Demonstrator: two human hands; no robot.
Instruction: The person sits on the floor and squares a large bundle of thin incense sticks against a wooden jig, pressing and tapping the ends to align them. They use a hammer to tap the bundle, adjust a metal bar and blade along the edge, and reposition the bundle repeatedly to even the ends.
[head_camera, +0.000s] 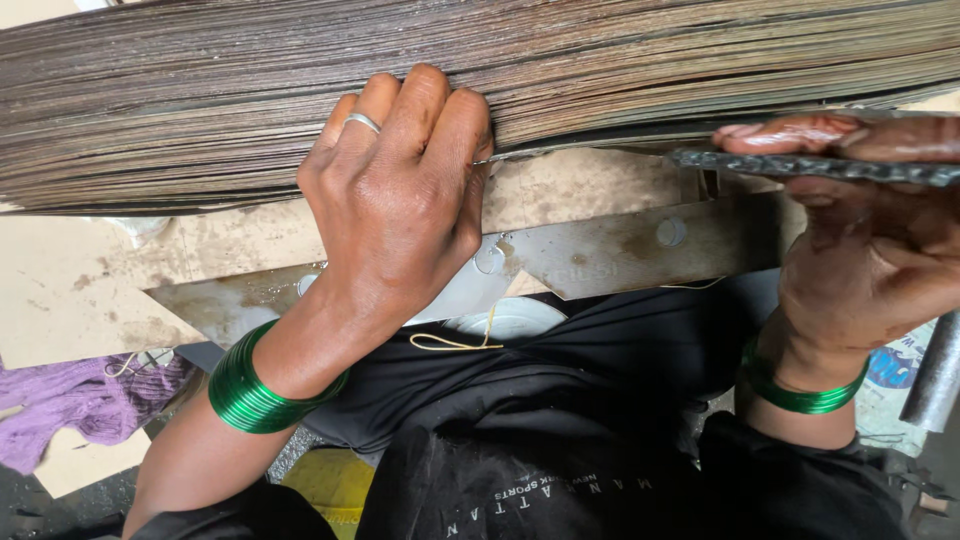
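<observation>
Brown cardboard (80, 290) and a grey metal plate (620, 250) lie below a thick stack of thin sheets (600, 70) that spans the top of the head view. On the stack's edge rests the left hand (400, 195), fingers (420, 100) together and curled over the sheets, a ring (362, 122) on one finger. The right hand (865, 245) is clamped on a dark flat tool (810, 166) at the stack's lower edge. Green bangles (250, 390) circle both wrists. Purple yarn (70, 405) lies lower left.

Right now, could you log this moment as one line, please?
left hand: pressing sheet stack | right hand: gripping dark strip
</observation>
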